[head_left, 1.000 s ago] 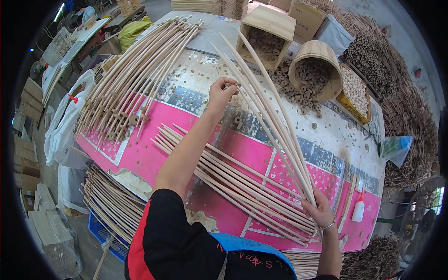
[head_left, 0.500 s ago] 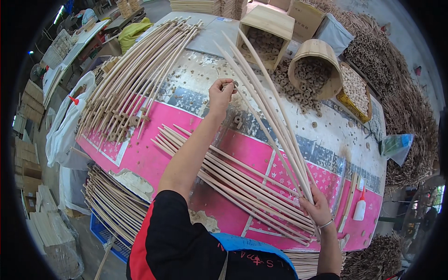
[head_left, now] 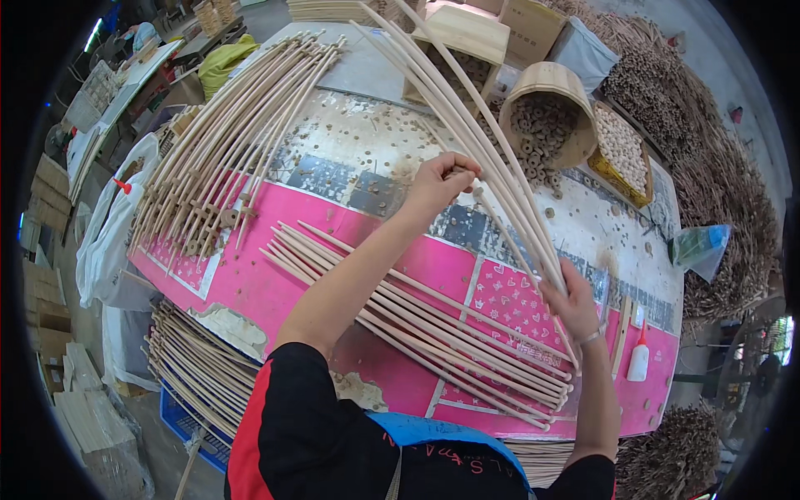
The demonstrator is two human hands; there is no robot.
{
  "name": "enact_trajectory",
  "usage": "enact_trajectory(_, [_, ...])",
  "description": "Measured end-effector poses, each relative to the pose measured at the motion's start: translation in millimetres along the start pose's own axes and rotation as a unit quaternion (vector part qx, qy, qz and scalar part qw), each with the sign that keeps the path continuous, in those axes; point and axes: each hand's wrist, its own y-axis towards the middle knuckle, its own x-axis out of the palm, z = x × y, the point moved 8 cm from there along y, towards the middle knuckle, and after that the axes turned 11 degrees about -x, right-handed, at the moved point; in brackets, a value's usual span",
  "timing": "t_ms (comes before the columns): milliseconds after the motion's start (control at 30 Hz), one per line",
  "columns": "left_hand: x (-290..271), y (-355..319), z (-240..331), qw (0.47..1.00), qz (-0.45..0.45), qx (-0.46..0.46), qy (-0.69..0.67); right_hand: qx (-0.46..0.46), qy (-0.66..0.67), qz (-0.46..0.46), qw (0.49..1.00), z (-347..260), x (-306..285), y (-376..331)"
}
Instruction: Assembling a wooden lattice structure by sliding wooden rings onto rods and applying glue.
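Observation:
My right hand [head_left: 571,304] is closed around the lower part of a bundle of long pale wooden sticks [head_left: 492,154], which slant up and away to the left. Just left of that bundle, my left hand [head_left: 444,185] has its thumb and fingers pinched together; what lies between them is mostly hidden by the fingers. Close to its fingertips is the knobbed tip [head_left: 478,192] of a thinner stick running down toward my right hand. Below both hands, a row of loose wooden sticks [head_left: 450,333] lies across the pink table covering [head_left: 333,218].
Finished-looking sticks with wooden rings [head_left: 242,133] are piled at left. Beyond my hands, a wooden tub [head_left: 575,79] of brown rings lies tipped, beside a yellow tray [head_left: 617,179] of pale beads. A glue bottle [head_left: 639,360] stands at right. Small rings litter the worn tabletop.
My left hand has moved right and nearer, from the upper end of a thin stick to beside the bundle. My right hand has risen, lifting the bundle farther up and away.

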Motion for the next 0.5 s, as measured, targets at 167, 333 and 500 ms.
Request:
enact_trajectory(167, [-71.0, -0.8, -1.7, 0.977, 0.14, -0.011, 0.161, -0.021, 0.001, -0.012, 1.0, 26.1, -12.2, 27.8])
enact_trajectory(333, [-79.3, -19.7, -13.2, 0.888, 0.125, 0.032, 0.441, -0.087, -0.195, 0.015, 0.977, 51.1, -12.4, 34.7])
enact_trajectory(500, [-69.8, -27.0, -18.5, 0.818, 0.049, 0.052, 0.571, -0.083, -0.184, 0.019, 0.979, 44.7, -19.8, 4.5])
